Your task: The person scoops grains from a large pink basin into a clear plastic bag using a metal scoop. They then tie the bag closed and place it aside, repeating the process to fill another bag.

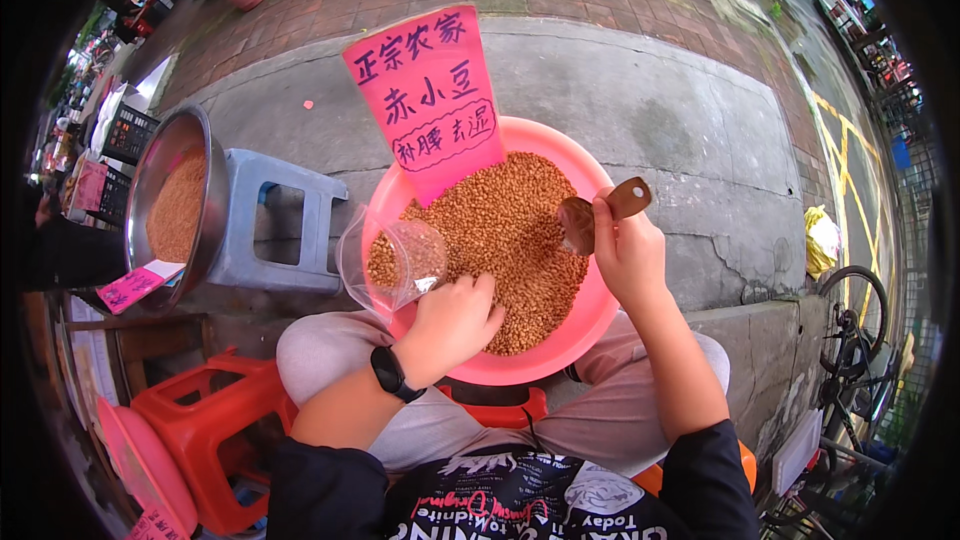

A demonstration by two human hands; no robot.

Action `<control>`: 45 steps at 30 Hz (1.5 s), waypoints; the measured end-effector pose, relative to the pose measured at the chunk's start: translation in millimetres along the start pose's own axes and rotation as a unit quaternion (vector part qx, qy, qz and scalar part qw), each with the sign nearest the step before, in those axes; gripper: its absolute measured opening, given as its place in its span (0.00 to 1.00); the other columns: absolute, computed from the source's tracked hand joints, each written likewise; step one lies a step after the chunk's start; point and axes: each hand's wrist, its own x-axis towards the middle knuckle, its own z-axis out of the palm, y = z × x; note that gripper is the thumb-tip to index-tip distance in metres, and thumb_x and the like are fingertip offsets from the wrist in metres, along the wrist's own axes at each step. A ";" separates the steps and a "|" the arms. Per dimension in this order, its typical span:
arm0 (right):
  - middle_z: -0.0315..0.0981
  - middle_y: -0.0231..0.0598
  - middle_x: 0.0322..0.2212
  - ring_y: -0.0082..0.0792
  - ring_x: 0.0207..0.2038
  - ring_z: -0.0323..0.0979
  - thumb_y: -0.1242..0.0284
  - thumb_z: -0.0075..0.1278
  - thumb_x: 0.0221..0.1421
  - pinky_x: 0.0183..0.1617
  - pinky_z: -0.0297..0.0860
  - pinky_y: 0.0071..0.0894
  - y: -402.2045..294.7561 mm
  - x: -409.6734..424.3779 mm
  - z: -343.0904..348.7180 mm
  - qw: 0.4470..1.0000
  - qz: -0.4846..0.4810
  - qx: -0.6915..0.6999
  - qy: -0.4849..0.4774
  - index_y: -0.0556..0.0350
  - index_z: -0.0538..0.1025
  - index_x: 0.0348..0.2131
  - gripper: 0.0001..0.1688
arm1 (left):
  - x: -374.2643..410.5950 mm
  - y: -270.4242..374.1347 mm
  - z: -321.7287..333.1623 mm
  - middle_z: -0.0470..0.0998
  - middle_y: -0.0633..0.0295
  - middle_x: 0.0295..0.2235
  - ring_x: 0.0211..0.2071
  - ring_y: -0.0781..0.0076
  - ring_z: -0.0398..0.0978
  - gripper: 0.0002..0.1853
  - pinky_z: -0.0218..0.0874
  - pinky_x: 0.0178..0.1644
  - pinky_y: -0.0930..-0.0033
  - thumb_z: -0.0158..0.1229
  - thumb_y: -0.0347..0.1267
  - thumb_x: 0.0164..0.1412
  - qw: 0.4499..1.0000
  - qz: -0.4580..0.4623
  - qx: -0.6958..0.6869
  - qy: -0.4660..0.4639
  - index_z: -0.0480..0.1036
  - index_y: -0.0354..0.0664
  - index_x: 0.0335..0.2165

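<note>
A round pink plastic basin (487, 371) full of small brown grains or beans (517, 255) rests in front of my knees. My right hand (626, 240) holds a scoop (577, 225) with a brown handle over the right part of the heap, its bowl close to the beans. At the lower left of the heap, my left hand (454, 322) is on the beans with fingers bent; whether it grips anything cannot be told. Just beyond it a clear plastic bag (375, 270) with some beans lies over the basin's left rim. A pink handwritten card (435, 105) stands in the heap.
On the left, a metal bowl (214, 202) of reddish grains is beside a blue plastic stool (281, 157). A red stool (187, 405) and a pink basin (142, 457) are at lower left. A bicycle (847, 345) and a yellow bag (821, 240) are at right.
</note>
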 end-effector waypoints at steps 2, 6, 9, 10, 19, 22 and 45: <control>0.73 0.41 0.25 0.44 0.20 0.72 0.72 0.49 0.54 0.20 0.67 0.39 -4.2 -1.8 -5.1 0.996 -0.012 -0.079 -0.033 0.53 0.70 0.31 0.05 | -7.5 -1.7 3.4 0.75 0.48 0.23 0.25 0.52 0.76 0.17 0.67 0.27 0.55 0.57 0.42 0.50 0.999 0.009 0.036 -0.031 0.72 0.36 0.27; 0.72 0.43 0.19 0.45 0.18 0.72 0.69 0.47 0.54 0.19 0.66 0.42 -8.6 -12.5 -4.1 0.981 0.000 -0.133 -0.140 0.53 0.68 0.29 0.07 | -8.2 -8.7 10.3 0.73 0.47 0.15 0.20 0.48 0.74 0.26 0.67 0.26 0.55 0.57 0.49 0.48 0.993 0.031 0.035 -0.112 0.74 0.34 0.17; 0.71 0.52 0.15 0.52 0.20 0.72 0.68 0.43 0.55 0.23 0.68 0.49 -6.6 -21.7 5.9 0.960 0.057 -0.110 -0.250 0.58 0.67 0.29 0.10 | -5.5 -11.4 21.9 0.73 0.46 0.15 0.19 0.47 0.74 0.28 0.66 0.26 0.54 0.56 0.51 0.46 0.986 0.079 0.020 -0.144 0.74 0.32 0.14; 0.71 0.54 0.15 0.54 0.20 0.72 0.69 0.43 0.55 0.24 0.68 0.51 -4.2 -26.1 11.9 0.956 0.076 -0.088 -0.268 0.59 0.67 0.29 0.10 | -3.2 -9.4 24.8 0.72 0.45 0.15 0.20 0.47 0.74 0.29 0.66 0.27 0.53 0.56 0.51 0.47 0.983 0.076 0.018 -0.164 0.74 0.31 0.16; 0.70 0.63 0.18 0.62 0.25 0.71 0.69 0.41 0.56 0.32 0.68 0.57 1.2 -36.6 23.7 0.934 0.177 0.002 -0.310 0.64 0.67 0.33 0.13 | 11.8 -9.6 48.9 0.72 0.37 0.19 0.23 0.43 0.74 0.31 0.66 0.33 0.51 0.57 0.51 0.45 0.970 0.033 -0.117 -0.211 0.74 0.25 0.19; 0.71 0.63 0.19 0.61 0.25 0.72 0.68 0.40 0.57 0.32 0.69 0.54 1.5 -33.5 22.5 0.906 0.227 0.045 -0.355 0.63 0.66 0.35 0.13 | 13.7 -13.3 56.8 0.72 0.39 0.18 0.22 0.47 0.75 0.29 0.67 0.32 0.54 0.59 0.49 0.43 0.967 0.022 -0.162 -0.198 0.73 0.25 0.20; 0.65 0.35 0.25 0.24 0.23 0.68 0.75 0.38 0.63 0.27 0.69 0.24 1.4 -4.6 7.9 0.952 0.147 0.259 -0.071 0.59 0.64 0.37 0.06 | 27.4 -8.0 33.8 0.69 0.46 0.40 0.42 0.53 0.70 0.21 0.61 0.46 0.63 0.57 0.26 0.48 0.923 0.024 -0.295 0.245 0.63 0.33 0.43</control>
